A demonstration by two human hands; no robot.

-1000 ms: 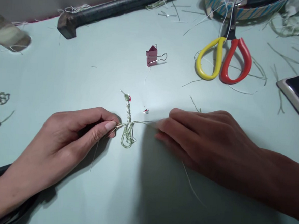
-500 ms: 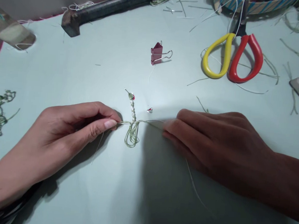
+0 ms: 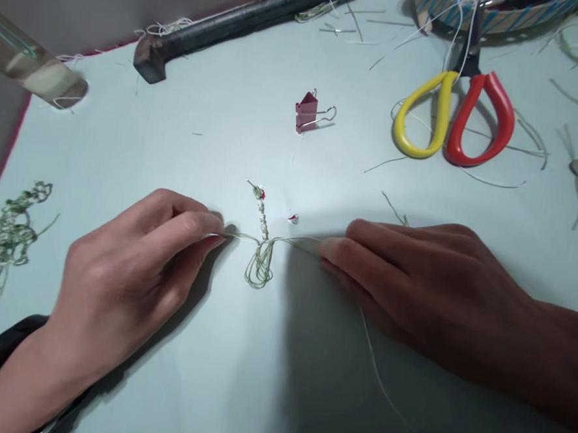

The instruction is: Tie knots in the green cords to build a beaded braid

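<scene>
A small knotted cord piece (image 3: 263,220) stands out between my hands, pinned at its top on the pale surface, with green cord loops (image 3: 258,267) bunched below it. My left hand (image 3: 144,260) pinches a green cord end coming from its left side. On the other side, my right hand (image 3: 412,283) is closed on the right-hand cord, its fingertips partly shadowed. The two cords run nearly level between my fingers and the knots. A thin thread (image 3: 378,366) trails below my right hand.
Scissors (image 3: 461,116) with one yellow and one red handle lie at upper right, near a striped container (image 3: 506,19). A maroon binder clip (image 3: 306,113) sits beyond the knots. A dark metal bar (image 3: 242,27) lines the back edge; knotted green cord work (image 3: 10,242) lies at left.
My left hand has turned, its index finger now over the thumb, still pinching the left cord. My right hand keeps its grip. The whole view has shifted slightly.
</scene>
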